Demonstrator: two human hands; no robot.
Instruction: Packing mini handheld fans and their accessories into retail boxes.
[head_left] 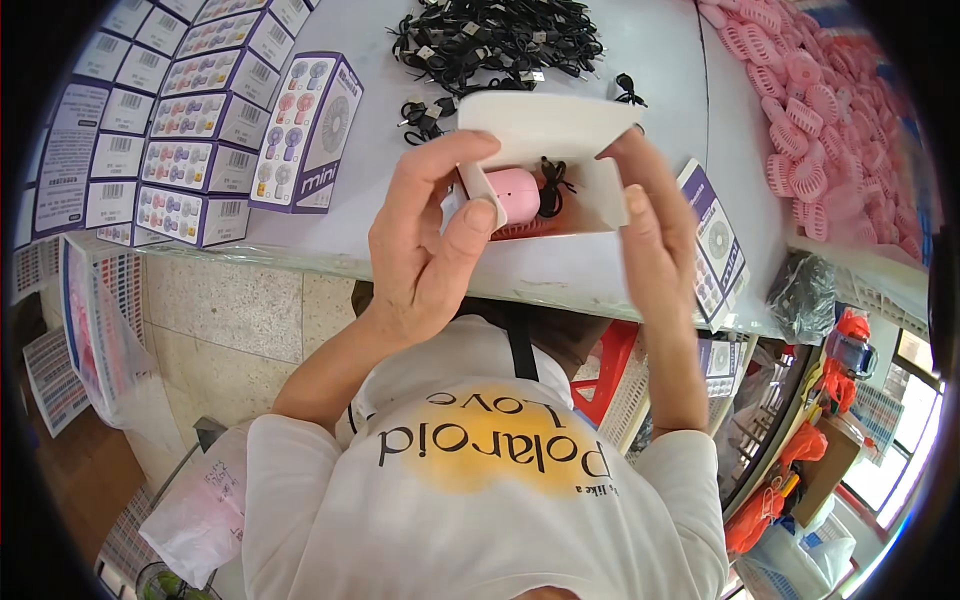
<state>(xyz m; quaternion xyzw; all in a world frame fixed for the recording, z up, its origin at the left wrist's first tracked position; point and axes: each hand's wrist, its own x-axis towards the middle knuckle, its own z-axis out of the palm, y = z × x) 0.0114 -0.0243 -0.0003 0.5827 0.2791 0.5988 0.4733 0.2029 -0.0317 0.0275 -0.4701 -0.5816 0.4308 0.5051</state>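
Between my two hands is an open white-lined cardboard box (pixel 600 190), held just over the table's near edge. A pink mini fan (pixel 513 194) lies inside, its round handle end showing. Beside the fan, a coiled black USB cable (pixel 552 189) is tucked in the box. My left hand (pixel 432 225) grips the box's left side, thumb at the flap and fingers behind. My right hand (pixel 655 215) clasps its right side, thumb in front and fingers at the back corner. The raised lid flap (pixel 545 122) stands up at the far side.
Stacked printed fan boxes (pixel 195 125) fill the table's left, with one box (pixel 305 135) standing at their right. A heap of black cables (pixel 495 40) lies at the back. Pink fans (pixel 800 110) pile up at far right. Another fan box (pixel 715 240) lies by my right hand.
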